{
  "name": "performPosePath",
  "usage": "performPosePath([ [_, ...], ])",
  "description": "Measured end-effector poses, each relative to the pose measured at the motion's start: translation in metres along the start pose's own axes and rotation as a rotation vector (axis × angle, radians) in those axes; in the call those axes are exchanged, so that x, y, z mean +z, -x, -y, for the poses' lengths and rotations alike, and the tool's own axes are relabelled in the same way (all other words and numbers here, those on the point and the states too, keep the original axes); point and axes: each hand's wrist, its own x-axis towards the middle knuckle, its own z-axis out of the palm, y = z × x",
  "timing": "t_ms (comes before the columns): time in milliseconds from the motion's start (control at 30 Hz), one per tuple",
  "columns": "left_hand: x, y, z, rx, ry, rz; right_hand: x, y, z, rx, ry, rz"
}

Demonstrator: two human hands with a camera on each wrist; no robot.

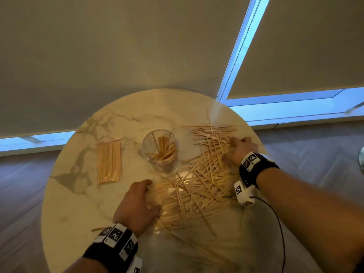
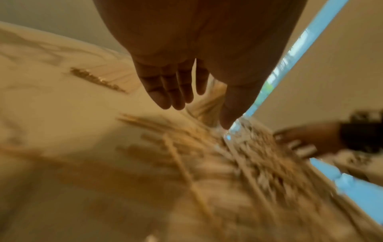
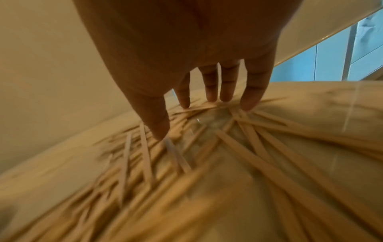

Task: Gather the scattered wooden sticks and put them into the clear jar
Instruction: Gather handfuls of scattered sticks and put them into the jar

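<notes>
A large heap of thin wooden sticks (image 1: 199,180) lies scattered over the right half of the round marble table (image 1: 78,203). The clear jar (image 1: 160,149) stands upright at the table's middle with several sticks inside. My left hand (image 1: 137,201) rests at the heap's left edge with straight fingers (image 2: 165,91) above the blurred sticks (image 2: 238,155). My right hand (image 1: 241,148) lies on the heap's far right side, its straight fingertips (image 3: 213,96) touching the sticks (image 3: 238,131). Neither hand grips anything.
A sealed clear packet of sticks (image 1: 109,161) lies left of the jar. One stray stick (image 1: 98,229) lies near my left wristband. A black cable (image 1: 279,229) runs from the right wrist across the table's near right edge. Roller blinds and a window frame (image 1: 236,50) stand behind.
</notes>
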Motion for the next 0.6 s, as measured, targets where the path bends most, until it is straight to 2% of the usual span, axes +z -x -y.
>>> performPosePath([
  [100,0.02,0.013,0.002,0.054,-0.141,0.149,0.018,0.012,0.004,-0.102,0.017,-0.035],
  [233,0.039,0.024,0.0,0.052,-0.228,0.227,0.043,0.037,0.009,-0.226,-0.027,-0.107],
  [467,0.048,0.025,-0.006,0.019,-0.288,0.228,0.063,0.077,0.011,-0.35,-0.266,-0.014],
  [533,0.049,0.028,-0.008,0.017,-0.296,0.228,0.054,0.086,-0.003,-0.363,-0.379,-0.035],
  [600,0.051,0.031,-0.008,0.031,-0.294,0.207,0.044,0.091,-0.03,-0.312,-0.42,-0.103],
])
